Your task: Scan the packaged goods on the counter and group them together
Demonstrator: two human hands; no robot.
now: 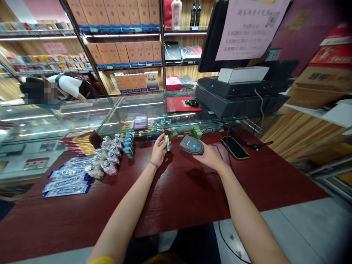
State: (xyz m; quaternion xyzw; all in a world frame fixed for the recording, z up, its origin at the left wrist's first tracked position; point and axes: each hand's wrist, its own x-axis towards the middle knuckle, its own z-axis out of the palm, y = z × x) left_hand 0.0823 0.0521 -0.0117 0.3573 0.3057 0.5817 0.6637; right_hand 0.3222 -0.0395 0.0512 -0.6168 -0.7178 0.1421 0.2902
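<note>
In my right hand [207, 156] is a dark grey barcode scanner [189, 145] with a blue light on top, held above the red-brown table [176, 201]. My left hand [159, 150] pinches a small green and white packet [167, 143], just left of the scanner's front. Further left stand rows of small clear jars [110, 165] with silvery lids. Behind them is a line of small teal boxes [128, 145]. Blue and white long sachets [67, 190] lie in a row at the table's left. Dark red and gold packs [78, 143] are lined up behind the sachets.
A phone [235, 147] and black cables lie on the right of the table. A glass display counter [143, 104] runs along the back, with a mouse [191, 103], a monitor [211, 40] and a black cash drawer [217, 102]. Another person [68, 86] bends over behind the counter.
</note>
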